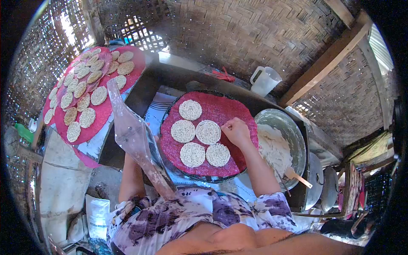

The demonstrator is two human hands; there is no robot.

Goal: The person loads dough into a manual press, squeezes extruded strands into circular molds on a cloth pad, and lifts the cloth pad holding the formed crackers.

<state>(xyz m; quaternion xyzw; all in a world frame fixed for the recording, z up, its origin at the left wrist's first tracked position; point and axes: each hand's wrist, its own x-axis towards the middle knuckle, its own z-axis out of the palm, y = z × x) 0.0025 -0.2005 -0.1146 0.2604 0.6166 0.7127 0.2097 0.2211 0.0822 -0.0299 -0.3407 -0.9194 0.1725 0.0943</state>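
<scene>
Several round, pale discs of fine strands, such as the one at the upper left (190,109), lie on a red cloth (229,106) over a round tray. A thin ring (208,132) surrounds the disc nearest my right hand (236,131). That hand is at the ring's right side, fingers curled together; what they hold, if anything, is too small to make out. My left hand (152,132) is mostly hidden behind a long wooden press-like tool (132,131) left of the cloth, so its fingers cannot be made out.
More discs cover red cloths (102,114) at the left. To the right are a big metal basin (299,148) of pale dough or flour (272,146) and a wooden-handled utensil (297,177). A plastic jug (266,81) stands behind; pot lids (330,188) are at far right.
</scene>
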